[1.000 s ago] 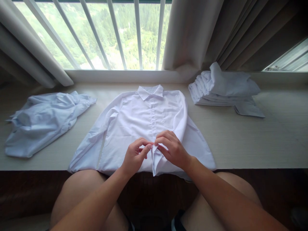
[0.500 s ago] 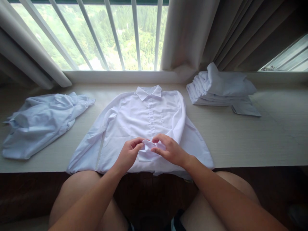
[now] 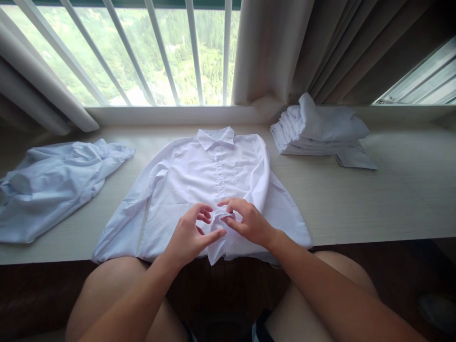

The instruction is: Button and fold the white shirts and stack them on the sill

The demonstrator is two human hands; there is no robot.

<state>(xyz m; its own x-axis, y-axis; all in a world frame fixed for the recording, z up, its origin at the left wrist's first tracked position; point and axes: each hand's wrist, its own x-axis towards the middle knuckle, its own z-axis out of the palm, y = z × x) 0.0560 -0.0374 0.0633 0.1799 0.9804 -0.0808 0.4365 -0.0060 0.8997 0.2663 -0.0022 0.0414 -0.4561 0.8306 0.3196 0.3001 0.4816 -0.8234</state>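
A white long-sleeved shirt [image 3: 192, 175] lies front side up, its collar toward the window and its lower edge at the ledge's near side. My right hand [image 3: 249, 221] pinches a gathered bit of fabric near the bottom of the button strip, probably the shirt's cuff or hem; I cannot tell which. Just left of it, my left hand [image 3: 194, 232] has its thumb and fingers spread around the same fabric, not closed on it. A pointed flap of cloth hangs below the fingers. Both sleeves angle down along the shirt's sides.
A crumpled white garment [image 3: 60, 185] rests on the left of the pale ledge [image 3: 402, 204]. To the back right stands a stack of folded white garments [image 3: 320, 128]. Beyond are a barred window [image 3: 156, 57] and grey curtains [image 3: 270, 52]. My knees are under the ledge's front edge.
My left hand has let go of the fabric and opened, its thumb moving down. The cloth flap now hangs lower, while my right hand keeps its pinch. The view has shifted slightly right.
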